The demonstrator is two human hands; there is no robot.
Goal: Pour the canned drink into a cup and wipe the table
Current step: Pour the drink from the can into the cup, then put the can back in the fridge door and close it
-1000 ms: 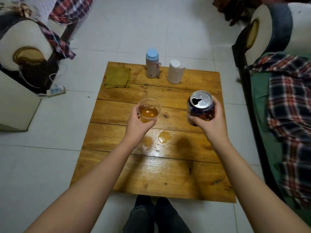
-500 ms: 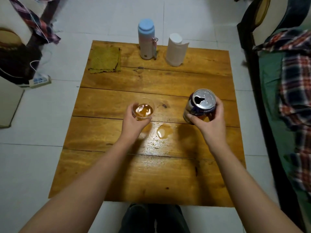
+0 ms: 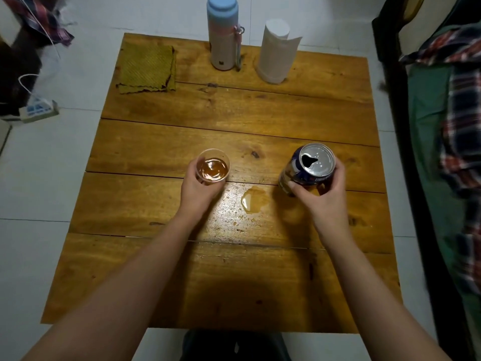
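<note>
Head view, the only one. The left hand (image 3: 199, 187) is wrapped round a clear cup (image 3: 213, 166), fingers curled about its side from the near edge. The right hand (image 3: 321, 190) grasps the can (image 3: 308, 169) round its lower body, thumb on the near-left side, fingers on the right. Both vessels sit at mid-table, well apart, one on each side of a puddle (image 3: 255, 201) that lies on the wooden table (image 3: 234, 277) between the two wrists.

Why held so, as a judgement: keeping cup and can off to either side leaves the wet patch open for wiping. Whether their bases rest on the boards or hang just above them cannot be told from this angle.

Contents:
- Cup: amber liquid, well below the rim; the surface looks rippled.
- Can: tab opening is dark, the level inside is not visible. The can leans slightly to the left.
- Small droplets are scattered near the puddle, mostly on its near and left sides.

Far edge of the table: a folded green cloth (image 3: 147, 69) at the left corner, a flask (image 3: 223, 35) with a blue cap, and an upright paper roll (image 3: 276, 54) just beside it. Cloth and roll are untouched, both well apart from the spill.

Status, judged: pouring appears done; wiping not yet begun. Either cloth or paper could serve.
</note>
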